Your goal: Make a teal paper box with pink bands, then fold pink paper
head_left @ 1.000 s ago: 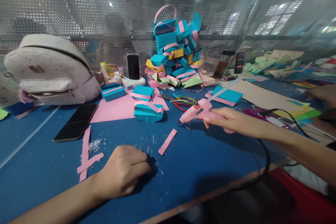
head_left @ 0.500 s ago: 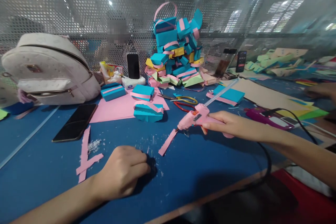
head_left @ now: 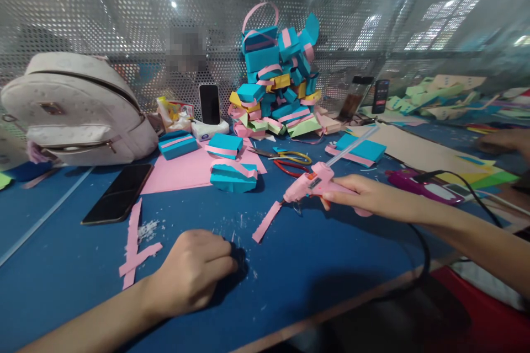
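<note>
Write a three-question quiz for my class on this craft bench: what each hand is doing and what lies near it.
1. True or false: the right hand grips the pink glue gun.
2. The glue gun's nozzle meets which thing? A) the black phone B) the loose pink paper strip C) the scissors
3. In a few words, how does the left hand sit?

Key: 1 true. 2 B. 3 Curled in a loose fist, resting on the blue table and holding nothing that can be seen.
</note>
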{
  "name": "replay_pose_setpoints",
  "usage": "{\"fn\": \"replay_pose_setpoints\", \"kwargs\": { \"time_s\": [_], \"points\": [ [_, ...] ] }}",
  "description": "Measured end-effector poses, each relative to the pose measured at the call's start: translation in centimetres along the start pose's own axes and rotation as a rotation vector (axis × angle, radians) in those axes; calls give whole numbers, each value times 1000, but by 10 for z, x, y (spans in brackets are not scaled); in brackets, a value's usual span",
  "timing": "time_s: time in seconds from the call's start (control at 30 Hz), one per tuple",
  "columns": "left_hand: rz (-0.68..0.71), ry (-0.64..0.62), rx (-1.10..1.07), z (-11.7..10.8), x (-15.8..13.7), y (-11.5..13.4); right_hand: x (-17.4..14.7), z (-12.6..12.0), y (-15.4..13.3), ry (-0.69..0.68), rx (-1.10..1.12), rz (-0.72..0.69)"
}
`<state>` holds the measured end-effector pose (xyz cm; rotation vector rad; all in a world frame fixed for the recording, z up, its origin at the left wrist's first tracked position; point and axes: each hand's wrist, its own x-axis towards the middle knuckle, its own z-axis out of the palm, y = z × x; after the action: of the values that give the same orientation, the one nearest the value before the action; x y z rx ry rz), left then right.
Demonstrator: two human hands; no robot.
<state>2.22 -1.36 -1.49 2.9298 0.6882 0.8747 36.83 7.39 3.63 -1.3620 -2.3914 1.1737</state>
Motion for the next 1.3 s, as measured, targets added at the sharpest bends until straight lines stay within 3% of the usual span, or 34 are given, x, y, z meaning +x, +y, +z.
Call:
{"fn": "replay_pose_setpoints", "kwargs": {
  "time_s": [0.27,0.43,0.93,1.3],
  "points": [
    [-205,-29,146,0,8,-5,0,3,3,8,6,-11],
    [-169,-66,178,5,15,-10,1,3,9,6,17,-15],
    [-133,-21,176,12,28,-15,2,0,16,-13,69,1],
    [-171,-27,167,13,28,-15,5,-2,18,-4,68,43]
  ]
}}
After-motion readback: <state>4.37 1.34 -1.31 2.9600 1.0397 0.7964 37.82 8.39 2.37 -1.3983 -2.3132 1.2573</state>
